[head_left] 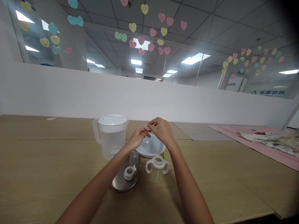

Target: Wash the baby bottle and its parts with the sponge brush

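Over a white bowl (153, 147), my two hands meet at a small translucent bottle nipple (147, 127). My left hand (137, 137) grips it from the left, while the fingertips of my right hand (162, 130) pinch it from the right. Below the fingers hangs a thin straw with a small white end piece (147, 142). Nearer to me, a clear baby bottle (157, 171) with two white handles stands upright without a top. An oval metal tray (122, 183) carries a white collar ring (129, 173) and a clear dome cap (134, 158).
A lidded plastic pitcher (113, 138) of clear liquid stands left of the bowl. Something green (163, 155) shows beside the bowl. A pink cloth (230, 136) with packets (271, 140) lies far right. A white wall (149, 98) rises behind the wooden table (58, 168).
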### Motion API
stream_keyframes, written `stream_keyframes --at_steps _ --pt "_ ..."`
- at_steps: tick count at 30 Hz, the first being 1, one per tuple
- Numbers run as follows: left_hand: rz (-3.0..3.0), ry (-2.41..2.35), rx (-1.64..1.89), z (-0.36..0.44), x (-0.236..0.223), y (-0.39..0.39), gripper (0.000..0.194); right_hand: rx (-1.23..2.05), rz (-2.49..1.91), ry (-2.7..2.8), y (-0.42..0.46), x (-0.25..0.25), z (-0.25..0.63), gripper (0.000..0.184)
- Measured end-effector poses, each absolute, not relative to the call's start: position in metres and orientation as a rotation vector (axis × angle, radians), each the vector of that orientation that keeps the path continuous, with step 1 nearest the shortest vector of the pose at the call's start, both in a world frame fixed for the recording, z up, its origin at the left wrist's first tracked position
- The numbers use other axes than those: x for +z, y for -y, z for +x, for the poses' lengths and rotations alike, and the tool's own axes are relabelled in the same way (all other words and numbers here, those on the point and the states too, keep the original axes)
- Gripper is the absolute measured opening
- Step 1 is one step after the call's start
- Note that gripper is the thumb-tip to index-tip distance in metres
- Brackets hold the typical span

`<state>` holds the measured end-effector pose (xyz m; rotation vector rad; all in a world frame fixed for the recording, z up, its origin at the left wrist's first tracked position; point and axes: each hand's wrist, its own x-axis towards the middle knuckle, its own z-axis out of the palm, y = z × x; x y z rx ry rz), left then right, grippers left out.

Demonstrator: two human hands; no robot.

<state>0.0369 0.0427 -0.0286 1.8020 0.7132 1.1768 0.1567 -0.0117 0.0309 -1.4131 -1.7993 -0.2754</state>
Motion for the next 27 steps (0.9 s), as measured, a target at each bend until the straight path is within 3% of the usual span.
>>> stream_keyframes --at_steps 27 --pt "2.128 -0.751 1.249 0.046 -0.038 -0.034 0.034 -0.276 -0.941 1.473 0.054 0.052 0.159 0.014"
